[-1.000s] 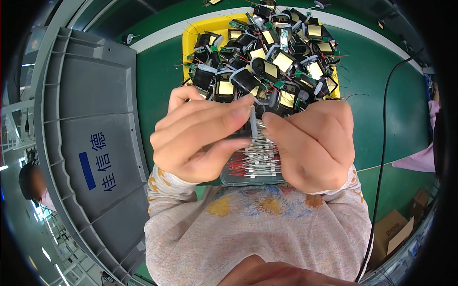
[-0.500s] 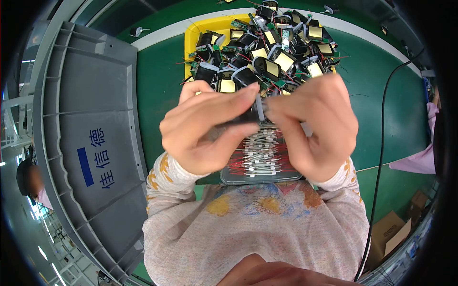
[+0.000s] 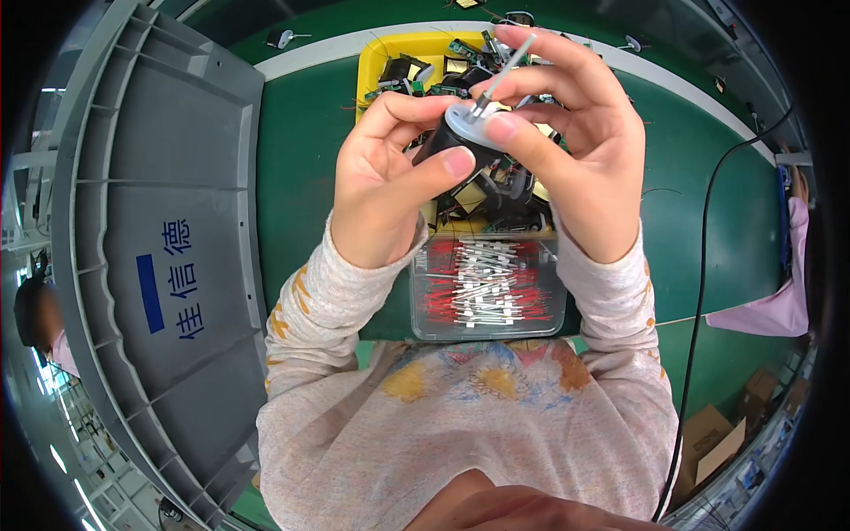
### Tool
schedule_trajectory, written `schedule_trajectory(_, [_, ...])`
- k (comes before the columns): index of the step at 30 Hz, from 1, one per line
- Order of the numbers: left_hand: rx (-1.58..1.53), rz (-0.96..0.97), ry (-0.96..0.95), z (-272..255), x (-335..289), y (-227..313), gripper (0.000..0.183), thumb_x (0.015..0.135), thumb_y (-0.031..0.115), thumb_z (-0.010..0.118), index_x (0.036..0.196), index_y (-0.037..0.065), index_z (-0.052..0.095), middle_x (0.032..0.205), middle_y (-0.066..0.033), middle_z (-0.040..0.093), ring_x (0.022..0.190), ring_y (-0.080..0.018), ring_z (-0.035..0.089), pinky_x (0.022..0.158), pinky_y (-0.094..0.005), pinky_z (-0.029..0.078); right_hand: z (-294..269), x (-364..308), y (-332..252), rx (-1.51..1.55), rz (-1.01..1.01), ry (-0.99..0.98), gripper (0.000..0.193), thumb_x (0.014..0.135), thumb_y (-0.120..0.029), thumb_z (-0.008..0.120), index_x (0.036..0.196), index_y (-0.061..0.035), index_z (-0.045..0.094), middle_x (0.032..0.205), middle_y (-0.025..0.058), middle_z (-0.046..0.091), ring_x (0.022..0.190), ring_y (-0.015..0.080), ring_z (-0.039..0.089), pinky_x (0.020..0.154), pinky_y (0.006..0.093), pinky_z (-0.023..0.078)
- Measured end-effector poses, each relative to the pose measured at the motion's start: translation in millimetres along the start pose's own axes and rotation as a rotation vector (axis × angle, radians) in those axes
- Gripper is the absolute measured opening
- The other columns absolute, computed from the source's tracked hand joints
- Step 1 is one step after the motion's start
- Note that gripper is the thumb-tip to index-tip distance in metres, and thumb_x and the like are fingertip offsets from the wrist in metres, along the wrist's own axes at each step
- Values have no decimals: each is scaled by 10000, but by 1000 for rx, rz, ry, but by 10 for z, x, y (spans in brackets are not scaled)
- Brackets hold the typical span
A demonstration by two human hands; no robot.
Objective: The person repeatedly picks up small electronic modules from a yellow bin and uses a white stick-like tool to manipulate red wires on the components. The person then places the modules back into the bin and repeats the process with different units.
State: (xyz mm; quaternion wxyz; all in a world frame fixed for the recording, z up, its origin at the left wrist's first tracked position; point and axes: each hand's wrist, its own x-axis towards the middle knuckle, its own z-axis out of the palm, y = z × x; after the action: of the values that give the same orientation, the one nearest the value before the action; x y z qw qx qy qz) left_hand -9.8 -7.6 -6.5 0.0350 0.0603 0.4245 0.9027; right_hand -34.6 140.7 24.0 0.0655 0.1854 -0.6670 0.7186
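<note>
Above the front of the parts pile, my left hand (image 3: 394, 168) grips a black cylindrical housing (image 3: 458, 142) between thumb and fingers. A pale round cap (image 3: 462, 122) sits on its upper end, with a thin light shaft (image 3: 512, 66) standing out at a slant. My right hand (image 3: 575, 133) presses its thumb to the cap's edge; the index finger bends close to the shaft's base and the other fingers curl behind. Below both hands lies a clear plastic tray (image 3: 487, 334) of small white-ended pieces with red wires (image 3: 487, 283).
A yellow bin (image 3: 376, 55) heaped with black housings, circuit boards and wires stands beyond my hands. The large grey crate (image 3: 177, 212) rises at the left. A black cable (image 3: 706, 265) runs down the right side of the green table (image 3: 682, 212). Cardboard boxes (image 3: 708, 442) are lower right.
Both hands have moved up and away from the tray. The housing, earlier sideways and blurred between them, is now turned with its cap and shaft facing upward. The tray is more exposed.
</note>
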Motion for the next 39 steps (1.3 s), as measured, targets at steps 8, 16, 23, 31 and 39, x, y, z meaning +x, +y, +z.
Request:
schedule_trajectory(8, [30,196,-12,26,-40,-89,395,702,-135,641,1039,-14,475,1076,-166,566,1007,-216,570,881,-320,473,44,0,96,86,-57,9,445,717,53,669,1126,46,493,751,35,621,762,106,592,778,247,440])
schedule_trajectory(16, [144,308,-44,-24,-16,-176,376,714,-123,635,1033,-12,469,1083,-166,567,1013,-211,563,896,-322,457,25,-48,119,217,-42,18,471,764,-2,638,1192,46,446,838,75,642,790,101,573,806,255,423])
schedule_trajectory(23, [339,139,-9,-227,322,111,363,809,76,598,1129,-27,462,1085,-139,564,1000,-230,571,912,-360,430,-411,-107,-122,43,-114,255,308,819,-21,566,1117,33,509,1030,152,597,788,140,567,733,243,446])
schedule_trajectory(31, [922,-114,362,-1675,2635,75,303,745,183,707,1036,134,638,929,-7,660,791,-108,603,662,-244,421,-654,-535,-161,9,10,180,103,803,-73,604,795,26,577,740,92,541,614,132,529,588,228,436])
schedule_trajectory(39, [1141,104,56,-1709,2811,-249,227,806,124,637,996,8,596,894,-93,646,793,-157,602,699,-277,487,-807,-670,-33,-101,-10,315,224,860,-165,571,719,8,554,587,58,508,595,128,454,539,214,340])
